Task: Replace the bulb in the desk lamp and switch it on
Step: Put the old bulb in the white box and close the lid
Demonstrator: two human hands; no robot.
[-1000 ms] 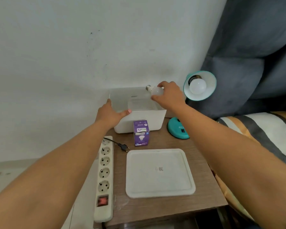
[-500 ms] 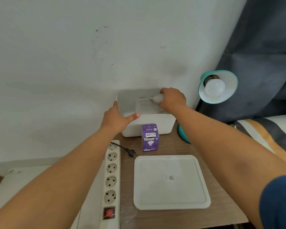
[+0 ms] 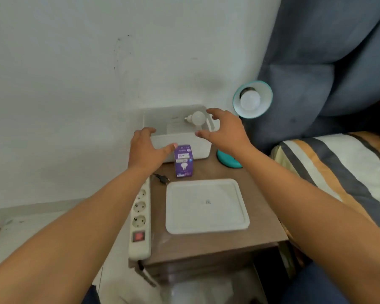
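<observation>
Left hand: the left hand (image 3: 146, 148) rests on the near left rim of the white bin (image 3: 184, 148), fingers over the edge and thumb spread along the front wall; it grips nothing else and appears to steady the bin.

Right hand: the right hand (image 3: 225, 131) hovers above the bin's right side, fingers spread and unclenched, holding nothing.

Loose bulb: a white bulb (image 3: 197, 118) lies on its side inside the bin, just beyond the right hand's fingertips, metal base pointing toward the left hand; not touched by either hand.

Lamp: the teal desk lamp (image 3: 253, 99) stands beyond and to the right of the right hand, shade tilted toward the viewer, with a fitted bulb (image 3: 250, 100) seated in it and unlit. Its round base (image 3: 227, 160) sits under the right forearm.

Bulb carton: a purple bulb box (image 3: 184, 160) stands upright against the bin's front wall, just beside the left thumb.

Power: the lamp's plug (image 3: 162, 178) lies unplugged on the worktop (image 3: 261, 233) nearer than the left hand; the power strip (image 3: 140, 211) lies beneath the left forearm.

Tray: a white tray (image 3: 206, 206) lies between the two forearms.

Handling, judged: the bulbs look light, rigid, smooth and breakable. Take the globe with spread fingertips around its widest part, turn gently, and keep fingers off the metal thread.

Stage, judged: swapping appears done; plugging in and switching on remain.
</observation>
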